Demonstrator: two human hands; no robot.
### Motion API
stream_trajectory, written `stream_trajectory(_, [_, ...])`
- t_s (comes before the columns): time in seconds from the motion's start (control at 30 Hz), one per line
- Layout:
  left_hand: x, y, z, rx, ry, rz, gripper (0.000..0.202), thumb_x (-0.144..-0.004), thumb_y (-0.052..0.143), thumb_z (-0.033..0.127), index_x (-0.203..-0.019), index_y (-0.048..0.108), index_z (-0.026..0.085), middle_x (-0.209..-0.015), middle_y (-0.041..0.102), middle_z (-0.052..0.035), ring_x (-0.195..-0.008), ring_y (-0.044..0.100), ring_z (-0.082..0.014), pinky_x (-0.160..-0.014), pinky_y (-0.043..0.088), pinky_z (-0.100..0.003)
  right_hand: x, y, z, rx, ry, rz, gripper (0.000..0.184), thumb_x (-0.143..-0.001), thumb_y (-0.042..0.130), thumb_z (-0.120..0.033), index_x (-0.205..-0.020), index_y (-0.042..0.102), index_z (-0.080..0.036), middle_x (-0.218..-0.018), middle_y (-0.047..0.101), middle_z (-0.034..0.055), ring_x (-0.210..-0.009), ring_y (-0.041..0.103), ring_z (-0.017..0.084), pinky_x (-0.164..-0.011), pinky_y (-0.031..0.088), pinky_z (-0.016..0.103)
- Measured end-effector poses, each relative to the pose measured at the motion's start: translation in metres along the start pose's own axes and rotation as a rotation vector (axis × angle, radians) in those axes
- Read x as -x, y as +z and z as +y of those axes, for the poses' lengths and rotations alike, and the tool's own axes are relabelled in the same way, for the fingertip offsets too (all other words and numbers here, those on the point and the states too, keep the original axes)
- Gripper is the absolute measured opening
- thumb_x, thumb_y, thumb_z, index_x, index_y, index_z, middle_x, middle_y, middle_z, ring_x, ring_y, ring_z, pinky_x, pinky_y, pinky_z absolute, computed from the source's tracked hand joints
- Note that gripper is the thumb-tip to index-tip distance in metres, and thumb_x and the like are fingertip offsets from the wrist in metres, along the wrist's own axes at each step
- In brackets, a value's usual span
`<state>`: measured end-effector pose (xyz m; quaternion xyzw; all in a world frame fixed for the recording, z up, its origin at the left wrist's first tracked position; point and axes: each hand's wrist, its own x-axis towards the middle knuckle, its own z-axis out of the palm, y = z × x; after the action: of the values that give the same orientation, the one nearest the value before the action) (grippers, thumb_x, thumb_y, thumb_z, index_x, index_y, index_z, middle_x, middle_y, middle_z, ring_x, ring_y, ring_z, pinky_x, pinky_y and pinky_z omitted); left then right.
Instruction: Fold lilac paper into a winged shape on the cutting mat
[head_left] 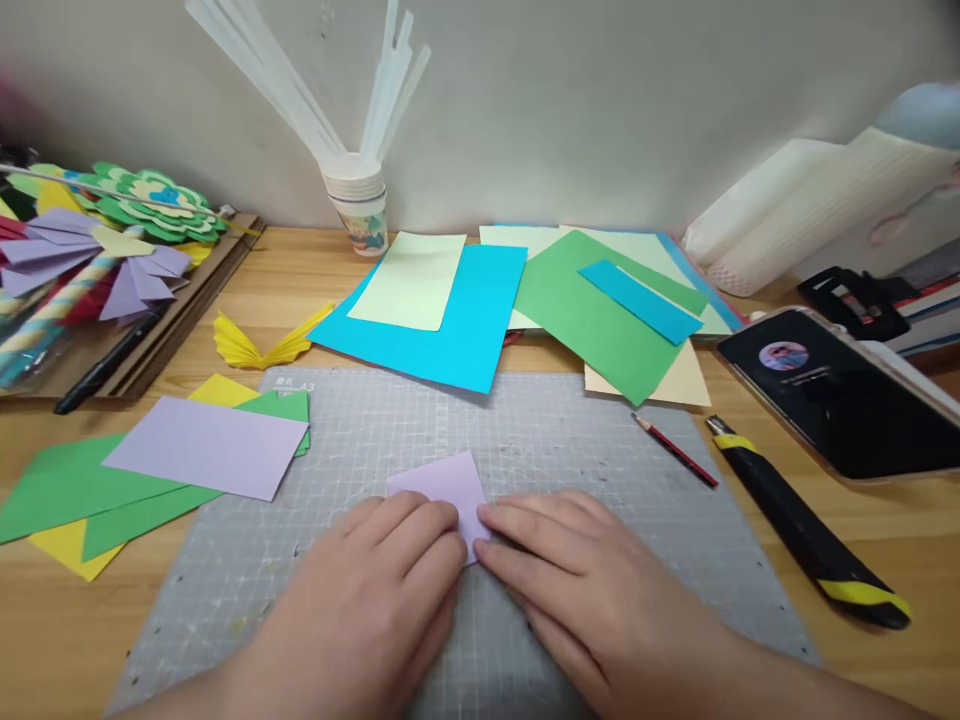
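A small lilac paper [448, 487] lies on the grey cutting mat [375, 440], its near part covered by my hands. My left hand [390, 580] rests on the paper's left side with fingers curled and pressed together on it. My right hand [577, 580] lies on its right side, fingers pressed flat along the paper's edge. The fingertips of both hands almost meet in the middle.
A red pencil [675, 450] and a black-yellow utility knife [806, 525] lie right of the mat, beside a phone [832, 395]. Blue, green and cream sheets [450, 310] lie behind; lilac, green and yellow sheets [202, 445] at left. A paper cup [362, 205] holds glue sticks.
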<state>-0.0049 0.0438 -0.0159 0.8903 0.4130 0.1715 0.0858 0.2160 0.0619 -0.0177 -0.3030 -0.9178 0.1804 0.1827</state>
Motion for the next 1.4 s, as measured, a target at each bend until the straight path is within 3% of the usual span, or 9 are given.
stream_trajectory(0.13, [-0.002,-0.002,-0.004,0.054,-0.081,0.004,0.012,-0.089,0.052,0.02,-0.089,0.064,0.019,-0.097,0.068,-0.0059,-0.086,0.062,-0.022,-0.075,0.054,-0.037,0.001,0.001,0.0,0.122,-0.058,-0.047,0.034,-0.084,0.047,-0.012,-0.11,0.069,-0.016,-0.127,0.067,0.0101,-0.11,0.064,0.027,-0.079,0.052,0.043])
stream_trajectory(0.23, [-0.002,-0.004,-0.004,-0.013,-0.059,0.017,0.019,-0.092,0.047,0.022,-0.088,0.066,0.021,-0.096,0.07,-0.0053,-0.082,0.063,-0.0219,-0.074,0.053,-0.038,0.002,0.003,-0.001,0.171,-0.058,-0.053,0.034,-0.083,0.048,-0.015,-0.108,0.07,-0.015,-0.127,0.066,0.0115,-0.108,0.066,0.03,-0.077,0.053,0.046])
stream_trajectory(0.37, [-0.003,-0.009,-0.006,-0.081,0.013,0.036,0.029,-0.096,0.04,0.02,-0.087,0.067,0.021,-0.087,0.072,-0.0031,-0.074,0.064,-0.0195,-0.068,0.05,-0.037,0.002,-0.001,0.0,0.054,0.005,-0.056,0.043,-0.08,0.045,-0.009,-0.116,0.067,-0.02,-0.127,0.066,0.007,-0.11,0.066,0.027,-0.089,0.053,0.048])
stream_trajectory(0.47, [-0.004,-0.013,-0.008,-0.082,0.074,0.028,0.031,-0.095,0.036,0.015,-0.091,0.067,0.021,-0.092,0.073,-0.0024,-0.077,0.065,-0.0186,-0.072,0.049,-0.036,0.001,-0.006,0.002,-0.021,0.053,-0.036,0.048,-0.08,0.044,-0.005,-0.12,0.063,-0.024,-0.125,0.068,0.0045,-0.109,0.067,0.024,-0.099,0.049,0.049])
stream_trajectory(0.67, [0.0,-0.009,-0.01,-0.061,0.111,-0.007,0.035,-0.091,0.032,0.01,-0.086,0.065,0.022,-0.083,0.07,-0.0012,-0.073,0.059,-0.02,-0.076,0.043,-0.038,0.002,-0.004,0.002,0.023,0.002,-0.11,0.043,-0.08,0.046,-0.01,-0.117,0.064,-0.022,-0.129,0.065,0.0052,-0.114,0.064,0.026,-0.105,0.044,0.05])
stream_trajectory(0.83, [0.005,0.0,-0.008,-0.058,0.11,0.007,0.039,-0.094,0.029,0.014,-0.083,0.065,0.025,-0.079,0.068,-0.0004,-0.076,0.057,-0.0214,-0.078,0.039,-0.04,0.005,0.004,-0.001,0.127,-0.11,-0.077,0.035,-0.091,0.041,-0.014,-0.116,0.066,-0.018,-0.124,0.069,0.0046,-0.115,0.063,0.024,-0.119,0.023,0.046])
stream_trajectory(0.93, [0.003,-0.001,-0.009,0.03,0.072,-0.058,0.036,-0.095,0.033,0.017,-0.087,0.066,0.025,-0.08,0.066,-0.0008,-0.076,0.056,-0.0209,-0.076,0.04,-0.039,0.005,0.002,-0.001,0.162,-0.138,-0.079,0.035,-0.093,0.04,-0.011,-0.115,0.066,-0.018,-0.125,0.068,0.0038,-0.115,0.063,0.022,-0.123,0.011,0.045])
stream_trajectory(1.13, [-0.006,-0.007,-0.01,0.244,-0.163,-0.108,0.016,-0.092,0.053,0.025,-0.084,0.066,0.028,-0.083,0.063,0.0012,-0.08,0.056,-0.0184,-0.072,0.041,-0.035,0.003,-0.009,0.0,0.012,0.006,-0.105,0.043,-0.084,0.04,-0.004,-0.115,0.066,-0.017,-0.121,0.07,0.0053,-0.116,0.063,0.02,-0.117,0.03,0.048])
stream_trajectory(1.4, [-0.008,0.001,-0.012,0.252,-0.278,-0.118,0.014,-0.086,0.058,0.03,-0.073,0.057,0.025,-0.08,0.059,0.0005,-0.08,0.052,-0.021,-0.069,0.038,-0.037,0.003,-0.014,-0.001,0.046,-0.043,-0.076,0.037,-0.091,0.04,-0.007,-0.116,0.067,-0.014,-0.123,0.07,0.0054,-0.12,0.06,0.017,-0.12,0.022,0.046])
